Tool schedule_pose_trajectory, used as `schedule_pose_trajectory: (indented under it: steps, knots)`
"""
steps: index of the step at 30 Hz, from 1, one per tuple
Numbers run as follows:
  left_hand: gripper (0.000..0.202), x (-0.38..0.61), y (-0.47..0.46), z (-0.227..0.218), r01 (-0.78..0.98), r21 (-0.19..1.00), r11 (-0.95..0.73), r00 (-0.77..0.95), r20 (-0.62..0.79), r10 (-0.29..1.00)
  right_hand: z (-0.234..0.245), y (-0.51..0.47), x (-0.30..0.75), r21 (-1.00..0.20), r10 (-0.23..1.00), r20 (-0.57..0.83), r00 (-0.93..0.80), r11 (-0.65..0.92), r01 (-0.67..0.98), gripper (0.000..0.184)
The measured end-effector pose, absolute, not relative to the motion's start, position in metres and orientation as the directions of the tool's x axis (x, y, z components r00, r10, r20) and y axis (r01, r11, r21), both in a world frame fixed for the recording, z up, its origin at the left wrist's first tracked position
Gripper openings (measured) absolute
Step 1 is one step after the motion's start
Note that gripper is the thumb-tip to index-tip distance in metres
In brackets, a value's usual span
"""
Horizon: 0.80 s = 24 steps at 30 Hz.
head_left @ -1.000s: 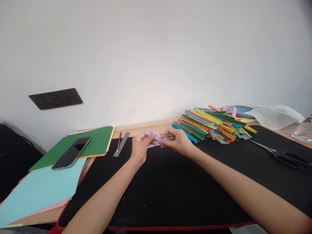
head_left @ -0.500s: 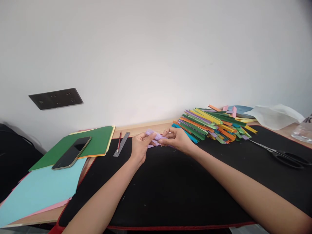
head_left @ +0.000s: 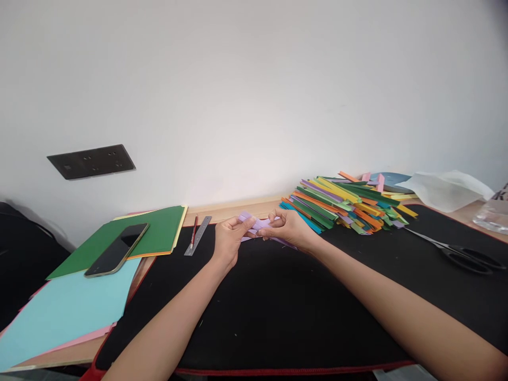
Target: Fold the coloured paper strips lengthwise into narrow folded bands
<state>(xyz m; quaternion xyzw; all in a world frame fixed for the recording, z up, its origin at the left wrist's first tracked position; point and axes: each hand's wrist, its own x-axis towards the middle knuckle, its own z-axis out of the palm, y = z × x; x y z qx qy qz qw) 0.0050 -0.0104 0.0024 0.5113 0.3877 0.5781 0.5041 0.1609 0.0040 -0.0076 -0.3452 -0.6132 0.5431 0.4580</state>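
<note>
Both my hands meet over the far middle of a black mat (head_left: 278,301). My left hand (head_left: 230,237) and my right hand (head_left: 286,228) each pinch a piece of folded lilac paper (head_left: 254,224) between fingers and thumb, holding it just above the mat. Part of the paper is hidden behind my fingers. A heap of coloured paper strips (head_left: 343,203) lies just right of my right hand.
Left of the mat lie green (head_left: 159,233), light blue (head_left: 67,309) and pink sheets with a phone (head_left: 117,248) on top. A pencil (head_left: 193,232) and steel ruler (head_left: 198,234) sit near my left hand. Scissors (head_left: 462,254), white tissue (head_left: 448,189) and a clear container (head_left: 494,214) are at right.
My right hand's fingers have shifted slightly along the lilac paper, and a strip of it now shows below that hand. My left hand has barely moved.
</note>
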Motion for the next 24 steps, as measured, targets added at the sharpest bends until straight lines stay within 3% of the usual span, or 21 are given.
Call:
schedule_pose_trajectory:
  steps: [14,24]
  knots:
    - [0.021,0.0075,-0.0112,0.0028,-0.237,0.951,-0.196,0.007,0.204,0.979,-0.0089,0.0052,0.1599,-0.966,0.929,0.239,-0.284,0.256,0.024,0.037]
    - [0.025,0.0063,-0.0111,0.0017,-0.221,0.955,-0.198,0.017,0.207,0.978,-0.0075,0.0041,0.1619,-0.955,0.907,0.258,-0.333,0.291,0.053,0.032]
